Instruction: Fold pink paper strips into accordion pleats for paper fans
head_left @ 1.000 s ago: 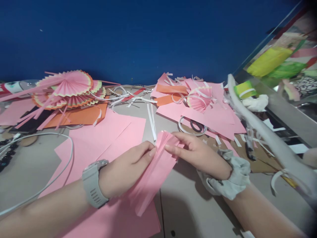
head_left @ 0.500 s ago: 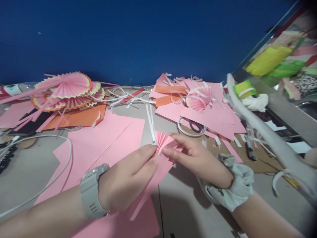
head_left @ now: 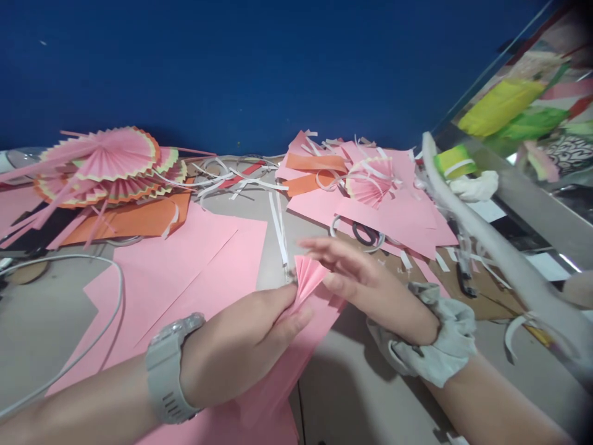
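A pink sheet folded into accordion pleats lies in front of me, its pleated end fanned out between my hands. My left hand, with a grey watch on the wrist, pinches the pleats between thumb and fingers. My right hand, with a grey scrunchie on the wrist, rests against the fanned end, fingers stretched out and slightly blurred. Flat pink paper sheets lie under and to the left of the left hand.
Finished pink pleated fans sit on orange paper at the back left. More pink and orange paper and a small fan lie at the back right, with white strips, tape rings, a white cable.
My left hand has slid forward and closed on the pleats. My right hand has let go of its pinch and stretched its fingers over the fanned end. The view shifted slightly left.
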A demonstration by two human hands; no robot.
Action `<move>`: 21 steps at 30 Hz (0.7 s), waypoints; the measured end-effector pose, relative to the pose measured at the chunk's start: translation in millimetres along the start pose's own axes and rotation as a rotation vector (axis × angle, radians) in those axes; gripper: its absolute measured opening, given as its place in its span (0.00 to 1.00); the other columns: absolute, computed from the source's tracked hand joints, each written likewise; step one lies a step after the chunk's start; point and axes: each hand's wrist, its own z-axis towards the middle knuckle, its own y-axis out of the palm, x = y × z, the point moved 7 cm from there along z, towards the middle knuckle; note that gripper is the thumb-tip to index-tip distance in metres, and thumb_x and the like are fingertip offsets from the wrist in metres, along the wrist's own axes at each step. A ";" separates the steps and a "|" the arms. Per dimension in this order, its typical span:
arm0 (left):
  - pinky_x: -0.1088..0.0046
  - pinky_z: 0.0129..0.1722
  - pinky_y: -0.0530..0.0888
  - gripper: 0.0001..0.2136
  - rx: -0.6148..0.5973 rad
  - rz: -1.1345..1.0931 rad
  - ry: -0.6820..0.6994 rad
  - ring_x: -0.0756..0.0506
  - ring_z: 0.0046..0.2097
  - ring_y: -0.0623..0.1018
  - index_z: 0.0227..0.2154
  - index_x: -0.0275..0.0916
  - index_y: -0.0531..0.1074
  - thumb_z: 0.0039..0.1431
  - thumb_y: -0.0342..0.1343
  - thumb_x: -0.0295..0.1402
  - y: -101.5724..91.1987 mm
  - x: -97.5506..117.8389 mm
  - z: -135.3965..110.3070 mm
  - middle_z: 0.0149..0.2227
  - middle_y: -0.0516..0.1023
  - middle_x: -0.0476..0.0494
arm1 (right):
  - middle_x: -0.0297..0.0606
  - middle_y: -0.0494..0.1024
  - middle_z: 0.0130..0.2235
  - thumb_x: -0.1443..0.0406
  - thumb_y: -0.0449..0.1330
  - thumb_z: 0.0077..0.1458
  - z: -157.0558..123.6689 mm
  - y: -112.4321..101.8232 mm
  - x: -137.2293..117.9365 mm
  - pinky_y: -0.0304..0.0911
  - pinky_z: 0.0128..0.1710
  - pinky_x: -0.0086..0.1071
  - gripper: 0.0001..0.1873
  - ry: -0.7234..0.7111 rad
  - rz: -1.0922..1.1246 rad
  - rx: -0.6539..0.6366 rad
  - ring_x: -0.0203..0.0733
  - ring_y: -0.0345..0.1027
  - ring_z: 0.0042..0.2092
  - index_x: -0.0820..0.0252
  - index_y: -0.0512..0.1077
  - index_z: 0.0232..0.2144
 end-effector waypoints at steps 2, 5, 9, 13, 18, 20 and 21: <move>0.72 0.33 0.65 0.14 -0.036 0.061 -0.033 0.49 0.30 0.68 0.29 0.41 0.62 0.64 0.36 0.39 0.4 -3.4 0.7 0.29 0.69 0.52 | 0.34 0.69 0.42 0.59 0.54 0.56 -0.6 -3.2 1.2 0.65 0.28 0.21 0.12 0.027 -0.044 0.028 0.33 0.65 0.38 0.51 0.66 0.44; 0.72 0.31 0.64 0.14 -0.040 0.101 -0.033 0.50 0.28 0.66 0.26 0.40 0.59 0.64 0.36 0.39 -1.4 -3.9 1.1 0.26 0.67 0.53 | 0.33 0.69 0.43 0.61 0.55 0.56 -1.1 -8.2 -0.8 0.65 0.28 0.20 0.13 0.018 -0.058 0.093 0.34 0.66 0.42 0.49 0.65 0.45; 0.73 0.31 0.63 0.12 -0.031 0.104 0.010 0.50 0.29 0.67 0.28 0.41 0.60 0.64 0.36 0.36 -2.3 -0.7 -0.5 0.26 0.66 0.53 | 0.35 0.68 0.49 0.62 0.56 0.55 -0.3 -3.2 -3.2 0.65 0.42 0.27 0.18 0.000 -0.025 0.031 0.38 0.62 0.51 0.49 0.63 0.49; 0.73 0.30 0.64 0.07 -0.043 0.127 -0.006 0.49 0.30 0.68 0.31 0.41 0.62 0.61 0.41 0.31 -3.4 -3.6 -1.8 0.29 0.69 0.52 | 0.35 0.71 0.41 0.61 0.59 0.51 -1.7 -1.9 2.4 0.64 0.43 0.32 0.15 0.039 -0.111 0.001 0.37 0.67 0.41 0.53 0.67 0.43; 0.75 0.29 0.64 0.04 -0.080 0.070 0.012 0.50 0.29 0.68 0.31 0.42 0.62 0.59 0.44 0.33 -7.1 -3.0 -1.0 0.30 0.69 0.53 | 0.35 0.68 0.44 0.62 0.64 0.46 -2.5 -6.8 -0.6 0.62 0.46 0.33 0.28 -0.069 -0.196 0.034 0.38 0.65 0.45 0.49 0.61 0.50; 0.76 0.26 0.62 0.07 -0.060 0.088 0.021 0.51 0.26 0.65 0.27 0.41 0.60 0.60 0.45 0.35 -9.4 -1.6 -1.6 0.26 0.66 0.54 | 0.35 0.67 0.47 0.61 0.64 0.46 -1.9 -2.1 -3.5 0.60 0.48 0.33 0.29 -0.106 -0.266 -0.043 0.40 0.63 0.48 0.47 0.60 0.51; 0.76 0.24 0.61 0.09 -0.055 0.102 0.013 0.51 0.24 0.64 0.25 0.41 0.59 0.60 0.44 0.36 -9.7 -1.7 -2.1 0.24 0.64 0.54 | 0.35 0.68 0.47 0.61 0.63 0.46 -1.8 0.4 -4.6 0.60 0.47 0.34 0.27 -0.116 -0.311 -0.081 0.40 0.63 0.48 0.47 0.62 0.50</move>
